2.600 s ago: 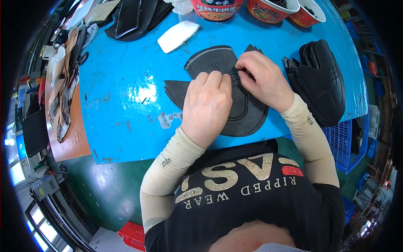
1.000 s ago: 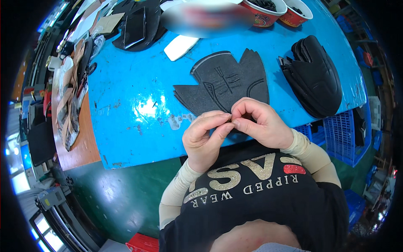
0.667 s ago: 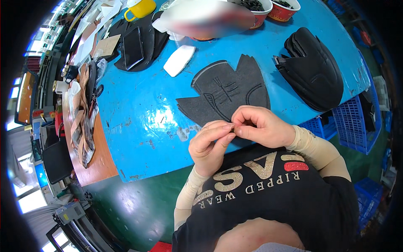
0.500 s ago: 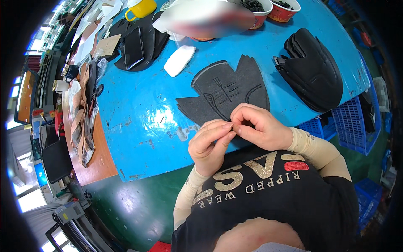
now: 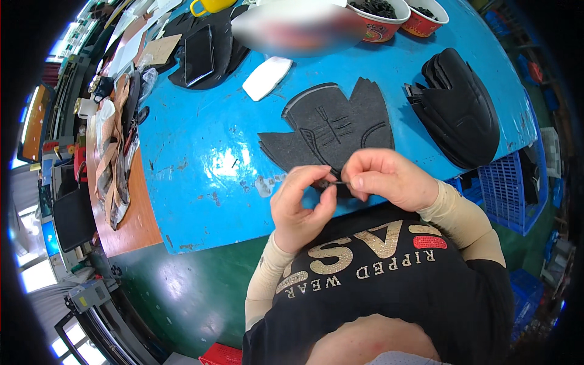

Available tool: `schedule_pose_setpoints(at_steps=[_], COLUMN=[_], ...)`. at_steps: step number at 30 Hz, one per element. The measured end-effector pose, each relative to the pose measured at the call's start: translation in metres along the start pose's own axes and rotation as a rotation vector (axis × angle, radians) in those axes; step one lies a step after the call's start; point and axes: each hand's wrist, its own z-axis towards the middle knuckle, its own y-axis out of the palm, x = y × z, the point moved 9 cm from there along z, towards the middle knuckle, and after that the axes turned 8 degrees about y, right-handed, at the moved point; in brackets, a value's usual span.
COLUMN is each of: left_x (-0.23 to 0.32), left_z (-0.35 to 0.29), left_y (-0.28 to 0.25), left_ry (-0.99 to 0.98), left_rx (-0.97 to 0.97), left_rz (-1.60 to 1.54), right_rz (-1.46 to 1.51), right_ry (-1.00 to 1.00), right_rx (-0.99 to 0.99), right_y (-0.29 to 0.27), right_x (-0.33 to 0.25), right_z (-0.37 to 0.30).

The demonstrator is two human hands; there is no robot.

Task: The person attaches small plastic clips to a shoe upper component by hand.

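A small, thin dark strip [image 5: 340, 182] spans the gap between my two hands, above the table's near edge. My right hand [image 5: 398, 181] pinches one end between thumb and bent forefinger. At its other end my left hand [image 5: 300, 207] is curled, thumb and fingertips closed about the strip; its exact kind is too small to make out. Just beyond my fingers lies a flat dark grey panel [image 5: 340, 125] with notched edges and stitched or pressed lines, its near edge partly hidden by my hands. More of the same shape may lie under it.
On the blue table [image 5: 201, 158], a stack of curved black panels [image 5: 462, 115] stands at the right. Bowls [image 5: 389, 30] of small black pieces sit at the back, near a white pad [image 5: 267, 78]. A phone [image 5: 199, 55] rests on black panels; a blue crate [image 5: 508, 188] stands beyond the right edge.
My hands have drawn slightly apart, so the dark strip now shows between them. The right hand has turned and shifted a little right. The whole view has shifted slightly.
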Motion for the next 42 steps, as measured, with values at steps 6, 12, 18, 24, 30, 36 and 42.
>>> schedule_pose_setpoints(at_steps=[6,12,18,24,30,36,42], left_x=[-0.003,-0.005,-0.009,-0.013,-0.018,-0.016,-0.015], left_z=[0.012,0.012,0.020,0.032,0.034,0.035,0.035], left_y=[0.000,0.003,0.006,0.015,0.022,0.024,0.025], left_ry=[0.206,0.200,0.110,0.041,0.043,0.068,0.071], left_rx=[-0.141,-0.138,-0.199,-0.297,-0.361,-0.336,-0.350], left_rz=[0.612,0.647,0.691,0.807,0.859,0.895,0.900], right_rz=[-1.407,-1.609,-1.620,-1.669,-1.701,-1.572,-1.607], right_ry=[-0.849,-0.897,-0.930,-0.947,-0.871,-0.956,-0.930], right_rx=[0.672,0.652,0.558,0.582,0.616,0.914,0.813], right_y=[-0.008,-0.005,0.000,0.001,-0.002,-0.014,-0.007], right_x=[-0.080,-0.076,-0.077,-0.077,-0.075,-0.088,-0.065], right_z=[0.002,0.024,0.026,0.027,0.028,-0.001,0.004])
